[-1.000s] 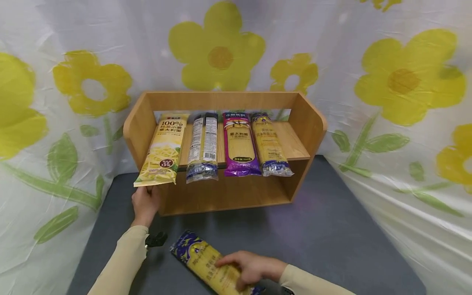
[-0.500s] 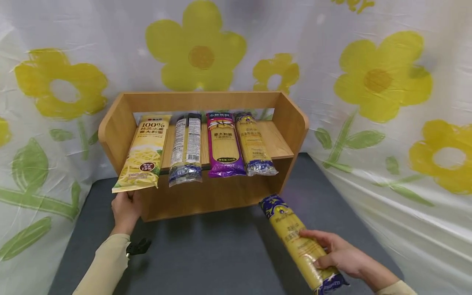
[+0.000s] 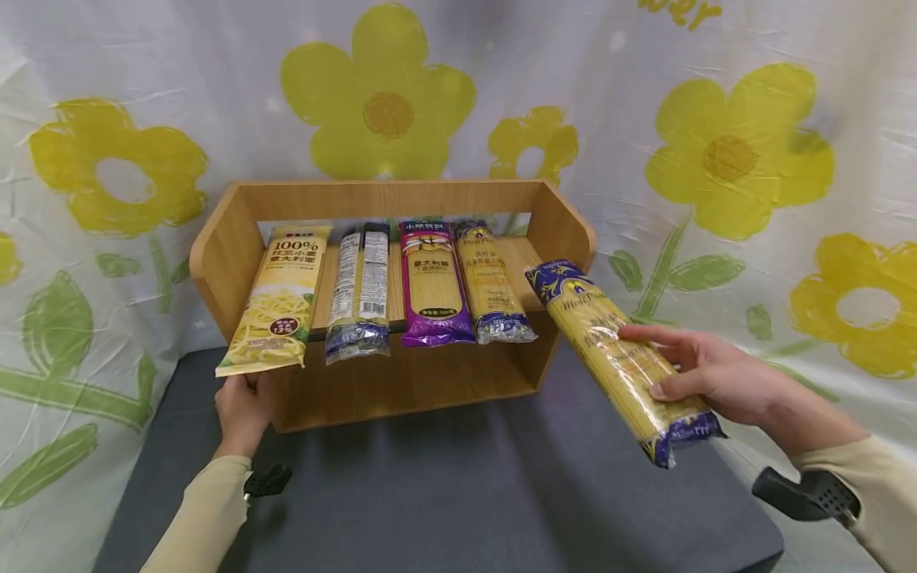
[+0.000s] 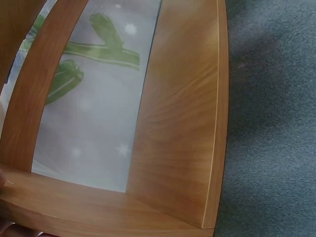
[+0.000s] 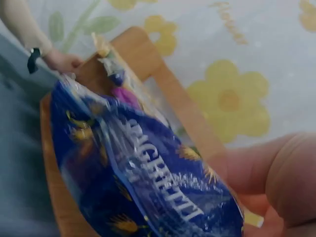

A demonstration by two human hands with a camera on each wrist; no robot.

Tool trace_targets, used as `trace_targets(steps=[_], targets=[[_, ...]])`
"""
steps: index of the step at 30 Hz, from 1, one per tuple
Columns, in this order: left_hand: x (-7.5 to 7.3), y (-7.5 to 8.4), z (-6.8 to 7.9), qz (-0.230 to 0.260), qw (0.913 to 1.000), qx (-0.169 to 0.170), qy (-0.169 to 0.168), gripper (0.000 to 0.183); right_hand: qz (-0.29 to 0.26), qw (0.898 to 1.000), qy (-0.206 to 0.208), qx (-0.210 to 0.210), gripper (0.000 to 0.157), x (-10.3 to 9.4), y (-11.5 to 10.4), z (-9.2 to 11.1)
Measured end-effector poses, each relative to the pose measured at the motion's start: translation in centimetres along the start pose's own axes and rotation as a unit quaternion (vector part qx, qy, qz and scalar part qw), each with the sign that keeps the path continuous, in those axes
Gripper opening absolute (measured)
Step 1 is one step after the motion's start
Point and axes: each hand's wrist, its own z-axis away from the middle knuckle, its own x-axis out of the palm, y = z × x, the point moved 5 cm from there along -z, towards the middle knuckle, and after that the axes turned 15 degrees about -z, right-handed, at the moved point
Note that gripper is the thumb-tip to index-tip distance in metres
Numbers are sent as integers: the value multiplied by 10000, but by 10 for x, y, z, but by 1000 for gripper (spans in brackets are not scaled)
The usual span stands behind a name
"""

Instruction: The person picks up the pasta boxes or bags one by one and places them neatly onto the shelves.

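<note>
My right hand (image 3: pixel 716 374) grips a yellow and blue pack of spaghetti (image 3: pixel 616 350), thumb on one side and fingers on the other. It is held tilted above the table, its far end by the shelf's right side. The blue lower end of this pack fills much of the right wrist view. My left hand (image 3: pixel 243 410) holds the lower left side of the wooden shelf (image 3: pixel 408 390); a yellow pasta pack (image 3: pixel 272 302) overhangs it and hides some fingers. Fingertips (image 4: pixel 19 231) show at the panel's edge in the left wrist view.
On the upper board, right of the yellow pack, lie a clear and black pasta pack (image 3: pixel 358 286), a purple one (image 3: pixel 435 286) and another yellow and blue one (image 3: pixel 494 278). A dark grey table (image 3: pixel 430 493) is below. A flowered curtain (image 3: pixel 609 159) hangs behind.
My right hand has carried the spaghetti pack from low over the table up and to the right, towards the shelf's right end. My left hand stays at the shelf. The head view has shifted right.
</note>
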Motion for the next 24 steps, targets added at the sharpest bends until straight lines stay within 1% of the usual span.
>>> trace_targets(steps=[2,3,5,7,9,11,14,16,19,24], targets=[[-1,-1,0,17,10000,-36,-5,23,441,9966,662,190,75,4,-14,-23],[-1,-1,0,27,10000,-51,-12,19,676,9927,966,259,77,7,-21,-36],[0,-2,-1,40,10000,-80,-37,13,1123,9815,1505,370,82,13,-32,-63],[1,-2,-2,47,10000,-79,-5,12,1630,9672,1910,372,83,17,-42,-90],[3,-2,-2,58,9999,-94,37,13,2140,9500,2250,326,80,19,-49,-114],[5,-2,-2,51,9999,-99,36,12,2606,9313,2525,312,79,18,-54,-133],[7,0,1,77,9999,-92,-31,11,3053,9107,2756,388,79,12,-59,-153],[8,1,2,68,9999,-51,-61,11,3245,9018,2812,483,79,8,-60,-161],[6,1,3,86,10000,6,22,9,3470,8939,2770,623,80,5,-62,-170],[0,-1,1,69,9997,78,210,14,3940,8763,2671,748,80,6,-65,-182]])
